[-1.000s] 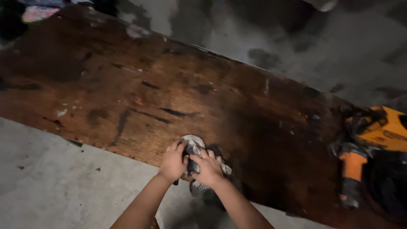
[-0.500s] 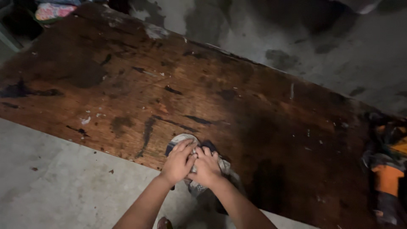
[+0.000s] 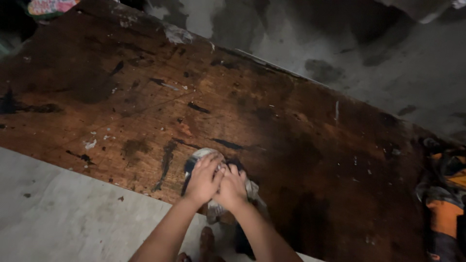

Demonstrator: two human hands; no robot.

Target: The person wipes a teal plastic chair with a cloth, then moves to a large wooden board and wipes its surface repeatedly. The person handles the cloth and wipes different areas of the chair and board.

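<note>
I have both hands pressed down side by side on a crumpled rag (image 3: 204, 156) at the near edge of the wooden surface (image 3: 145, 97). My left hand (image 3: 203, 178) has its grip closed over the rag's pale, bunched top, fingers curled onto the cloth. My right hand (image 3: 232, 188) touches the left, its grip clamped on the darker part of the rag, which trails off the edge below my wrists. Dark stains and pale flecks mark the wood beyond my fingers. Well off to the right of my right hand lies an orange power tool (image 3: 444, 208). Under my forearms is grey concrete floor (image 3: 58, 213).
</note>
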